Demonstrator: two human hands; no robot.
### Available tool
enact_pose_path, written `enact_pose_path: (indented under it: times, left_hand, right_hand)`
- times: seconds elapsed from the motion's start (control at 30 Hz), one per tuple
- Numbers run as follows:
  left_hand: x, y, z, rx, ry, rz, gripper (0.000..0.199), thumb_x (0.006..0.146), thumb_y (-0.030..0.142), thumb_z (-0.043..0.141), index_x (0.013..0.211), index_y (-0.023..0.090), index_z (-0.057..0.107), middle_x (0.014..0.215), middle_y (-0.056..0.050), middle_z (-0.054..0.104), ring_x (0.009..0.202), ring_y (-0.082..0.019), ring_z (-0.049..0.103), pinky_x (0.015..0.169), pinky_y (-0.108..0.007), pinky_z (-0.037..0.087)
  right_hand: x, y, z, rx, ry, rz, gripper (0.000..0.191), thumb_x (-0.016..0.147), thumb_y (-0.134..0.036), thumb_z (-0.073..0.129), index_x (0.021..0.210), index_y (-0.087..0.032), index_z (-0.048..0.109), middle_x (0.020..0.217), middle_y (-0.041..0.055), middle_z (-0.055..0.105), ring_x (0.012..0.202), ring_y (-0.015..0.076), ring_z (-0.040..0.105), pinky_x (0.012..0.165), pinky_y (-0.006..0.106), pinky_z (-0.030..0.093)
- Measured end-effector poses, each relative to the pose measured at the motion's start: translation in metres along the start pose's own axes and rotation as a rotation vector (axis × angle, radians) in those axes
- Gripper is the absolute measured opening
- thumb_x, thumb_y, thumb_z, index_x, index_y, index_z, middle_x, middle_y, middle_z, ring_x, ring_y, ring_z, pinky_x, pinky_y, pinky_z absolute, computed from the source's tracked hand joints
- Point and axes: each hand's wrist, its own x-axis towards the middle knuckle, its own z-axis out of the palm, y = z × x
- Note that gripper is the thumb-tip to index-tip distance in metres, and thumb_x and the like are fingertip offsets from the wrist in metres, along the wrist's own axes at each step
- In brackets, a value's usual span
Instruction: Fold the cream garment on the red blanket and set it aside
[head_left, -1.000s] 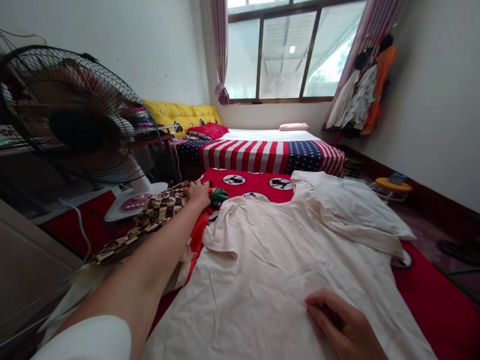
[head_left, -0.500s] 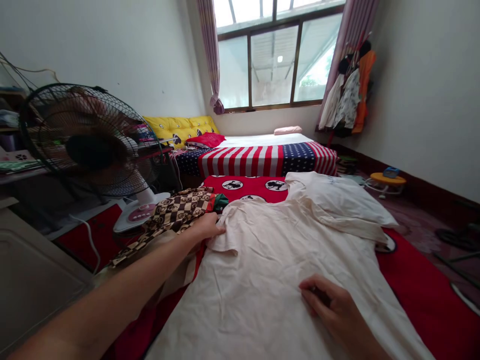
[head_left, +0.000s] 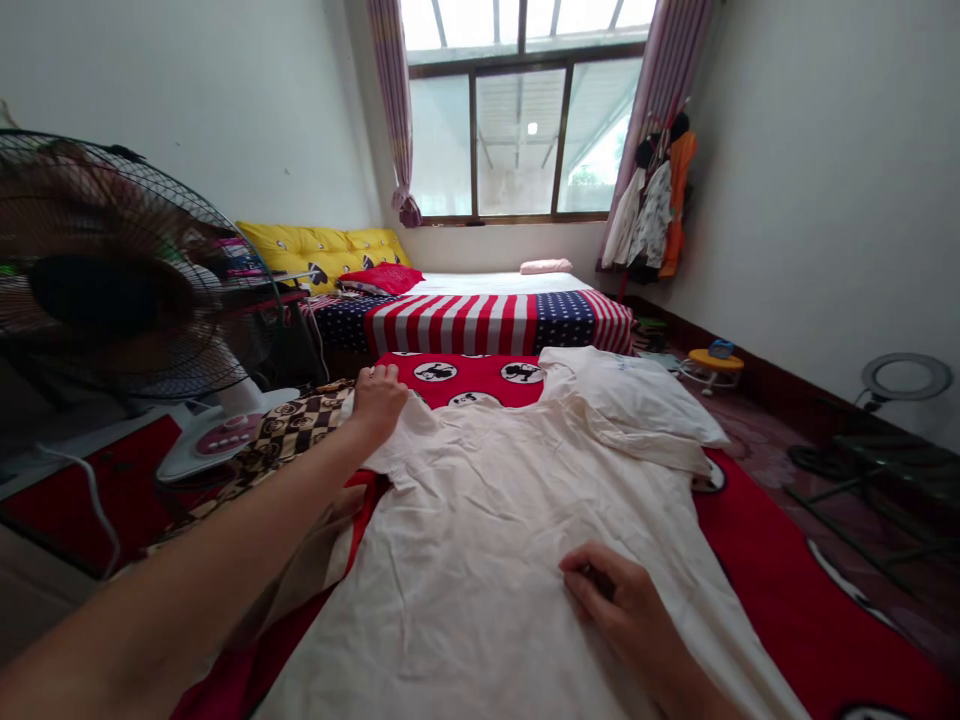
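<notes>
Across a red cloth with black-and-white round prints (head_left: 757,560), seen in the head view, a cream short-sleeved cotton T-shirt (head_left: 487,520) lies spread out and creased, neck opening toward the window (head_left: 521,140), body running down to the lower edge of the view.

Left hand (head_left: 380,400): at the outer end of the shirt's left-side sleeve, fingers bent down and closed on the fabric, palm down. The sleeve extends sideways to it.

Right hand (head_left: 619,590): over the middle of the shirt body, fingers loosely curled, thumb near the index fingertip with a small dark gap behind them. Cannot tell whether any fabric is pinched.

Adjacent items: white folded garment (head_left: 637,395) by the shirt's far right shoulder, partly covered by the other sleeve; brown-and-cream checked cloth (head_left: 300,415) to the left, near the left hand.

Surroundings: round black-caged fan (head_left: 105,280) at left, its white base beside the checked cloth. Beyond the red cloth, a bed with a stars-and-stripes cover (head_left: 457,320), a red pillow (head_left: 382,280) and a long yellow cushion (head_left: 322,255). At right, a low stool with a yellow top (head_left: 712,362).
</notes>
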Motion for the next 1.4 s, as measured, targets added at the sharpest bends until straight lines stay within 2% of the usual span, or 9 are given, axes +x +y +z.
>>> enact_pose_path:
  times: [0.13,0.23,0.37,0.5,0.73,0.93,1.1,1.27,1.4]
  left_hand:
    - [-0.029,0.058,0.032,-0.142,-0.060,0.182,0.031,0.089,0.021,0.048,0.115,0.017,0.064,0.126,-0.013,0.058,0.115,-0.024,0.054,0.102,-0.038,0.036]
    - [-0.054,0.092,0.062,-0.254,-0.136,0.247,0.048,0.090,0.045,0.048,0.133,0.024,0.052,0.140,-0.012,0.050,0.129,-0.026,0.045,0.105,-0.043,0.035]
    - [-0.069,0.104,0.088,-0.355,-0.161,0.210,0.054,0.093,0.050,0.038,0.141,0.026,0.043,0.152,-0.014,0.031,0.142,-0.029,0.025,0.112,-0.054,0.019]
    - [-0.068,0.100,0.092,-0.383,-0.146,0.206,0.053,0.093,0.050,0.038,0.141,0.027,0.044,0.152,-0.012,0.031,0.142,-0.029,0.024,0.113,-0.053,0.017]
    - [-0.069,0.103,0.091,-0.397,-0.142,0.172,0.053,0.092,0.052,0.038,0.140,0.030,0.044,0.153,-0.009,0.032,0.143,-0.029,0.021,0.114,-0.051,0.017]
    - [-0.067,0.102,0.082,-0.437,-0.160,0.152,0.052,0.089,0.051,0.045,0.137,0.031,0.048,0.150,-0.008,0.037,0.141,-0.029,0.027,0.113,-0.051,0.020]
    - [-0.020,0.093,0.067,-0.620,-0.216,0.018,0.034,0.089,0.043,0.048,0.114,0.028,0.066,0.123,-0.007,0.063,0.118,-0.025,0.055,0.099,-0.036,0.040]
    - [0.043,0.083,0.086,-0.685,-0.215,-0.251,0.052,0.085,0.028,0.054,0.134,0.013,0.046,0.100,-0.012,0.071,0.093,-0.022,0.066,0.080,-0.029,0.049]
    - [0.063,0.079,0.106,-0.775,-0.318,-0.343,0.031,0.074,0.024,0.065,0.103,0.012,0.065,0.070,-0.005,0.070,0.062,-0.018,0.067,0.057,-0.024,0.049]
  right_hand:
    - [0.008,-0.012,-0.014,0.009,-0.132,0.085,0.015,0.076,-0.028,0.056,0.083,-0.017,0.063,0.059,-0.0022,0.059,0.054,0.0131,0.057,0.053,0.023,0.042]
    - [0.032,-0.020,-0.039,-0.206,-0.158,0.031,0.016,0.076,-0.025,0.056,0.084,-0.017,0.067,0.067,0.0009,0.065,0.060,0.0141,0.059,0.058,0.024,0.044]
    - [0.080,-0.012,-0.070,-0.586,-0.036,-0.206,0.020,0.080,-0.021,0.052,0.085,-0.019,0.071,0.088,0.0055,0.069,0.078,0.0171,0.062,0.074,0.028,0.046]
    - [0.124,0.005,-0.093,-0.727,-0.132,-0.315,0.025,0.083,-0.022,0.054,0.101,-0.024,0.071,0.107,0.0033,0.068,0.090,0.0159,0.064,0.081,0.024,0.047]
    - [0.179,0.018,-0.151,-0.900,0.416,-0.017,0.032,0.076,-0.015,0.058,0.106,-0.010,0.067,0.122,0.0205,0.056,0.113,0.0340,0.054,0.097,0.045,0.041]
    - [0.187,0.007,-0.109,-0.861,0.404,-0.117,0.031,0.080,-0.014,0.051,0.108,-0.021,0.064,0.116,0.0093,0.061,0.094,0.0224,0.062,0.082,0.031,0.046]
    - [0.210,0.008,-0.093,-0.729,0.476,0.037,0.057,0.079,-0.027,0.058,0.131,-0.007,0.045,0.096,0.0182,0.068,0.090,0.0319,0.064,0.072,0.037,0.047]
    - [0.232,0.023,-0.100,-0.499,0.418,0.135,0.025,0.069,-0.029,0.065,0.091,-0.016,0.063,0.065,0.0085,0.069,0.064,0.0237,0.067,0.055,0.029,0.048]
    - [0.233,0.029,-0.097,-0.258,0.350,0.186,0.008,0.073,-0.027,0.058,0.073,-0.019,0.056,0.055,0.0045,0.066,0.046,0.0182,0.062,0.041,0.026,0.047]
